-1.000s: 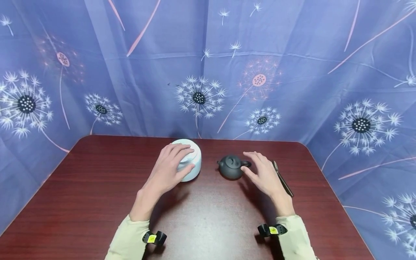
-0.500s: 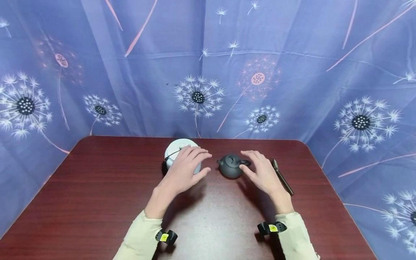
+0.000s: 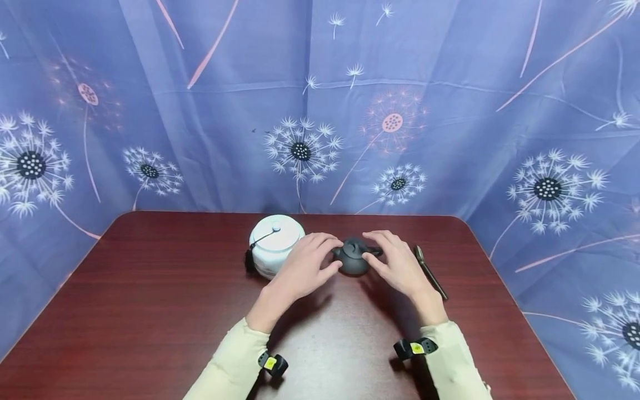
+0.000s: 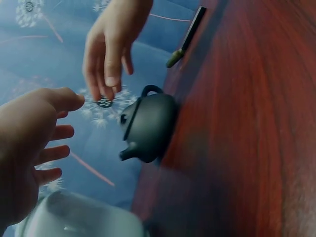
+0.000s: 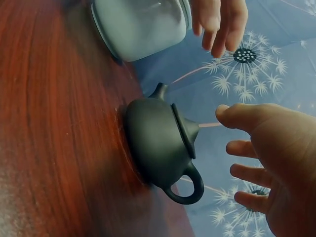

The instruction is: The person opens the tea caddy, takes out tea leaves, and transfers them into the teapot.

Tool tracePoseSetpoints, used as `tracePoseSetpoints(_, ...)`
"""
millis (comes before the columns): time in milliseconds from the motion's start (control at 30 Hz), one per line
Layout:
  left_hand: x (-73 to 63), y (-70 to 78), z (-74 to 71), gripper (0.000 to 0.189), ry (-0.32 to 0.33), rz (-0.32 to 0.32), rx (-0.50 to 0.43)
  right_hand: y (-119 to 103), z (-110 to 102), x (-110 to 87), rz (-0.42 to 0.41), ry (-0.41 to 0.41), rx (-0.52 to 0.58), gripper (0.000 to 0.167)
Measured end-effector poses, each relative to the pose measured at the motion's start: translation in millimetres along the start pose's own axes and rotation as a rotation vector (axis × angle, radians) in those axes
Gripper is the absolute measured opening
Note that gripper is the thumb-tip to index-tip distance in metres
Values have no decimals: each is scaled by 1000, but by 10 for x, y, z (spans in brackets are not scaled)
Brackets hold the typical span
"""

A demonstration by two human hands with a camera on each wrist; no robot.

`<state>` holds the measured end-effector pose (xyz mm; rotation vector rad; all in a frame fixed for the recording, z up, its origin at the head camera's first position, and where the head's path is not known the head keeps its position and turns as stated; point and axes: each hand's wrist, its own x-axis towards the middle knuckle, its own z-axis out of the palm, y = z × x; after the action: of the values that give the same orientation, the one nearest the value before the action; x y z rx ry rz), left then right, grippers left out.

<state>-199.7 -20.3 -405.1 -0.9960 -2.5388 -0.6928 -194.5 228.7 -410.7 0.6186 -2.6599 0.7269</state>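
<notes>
A small dark teapot (image 3: 352, 263) stands upright on the table, its spout to the left and its handle to the right. My left hand (image 3: 306, 269) hovers by the spout with fingers spread loosely, holding nothing. On the handle side my right hand (image 3: 397, 268) is likewise raised with relaxed fingers. Both wrist views show air between the teapot (image 5: 158, 143) and the fingers of either hand. Left of it, partly behind my left hand, sits a white lidded jar (image 3: 267, 256); a black cord runs from its lid knob to a tassel (image 3: 249, 261).
A slim dark stick-like tool (image 3: 432, 273) with a lighter, brownish end lies right of my right hand. The reddish-brown wooden table (image 3: 150, 289) ends at a blue dandelion-patterned curtain (image 3: 225, 139) behind and at both sides.
My left hand has moved right, from over the white jar to beside the teapot's spout, uncovering the jar's lid and tassel. My right hand stays near the handle, almost still.
</notes>
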Motion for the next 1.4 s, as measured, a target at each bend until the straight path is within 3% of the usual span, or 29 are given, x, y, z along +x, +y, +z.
tracePoseSetpoints(333,96,73,258,45,-71,-186,-132,6,54,67,-48,-38,-16,46)
tracePoseSetpoints(567,105,68,428,57,-42,-295,-235,16,65,82,-38,-69,-8,47)
tracePoseSetpoints(800,100,-28,546,61,-55,-330,-320,24,64,110,-52,-89,29,46)
tracePoseSetpoints(1000,115,-80,626,69,-98,-401,-377,52,97,155,-73,-119,42,45)
tracePoseSetpoints(1200,138,-115,689,75,-121,-418,-352,92,123,222,-122,-145,32,45)
tracePoseSetpoints(1400,180,-125,741,72,-137,-435,-323,139,113,270,-143,-226,39,46)
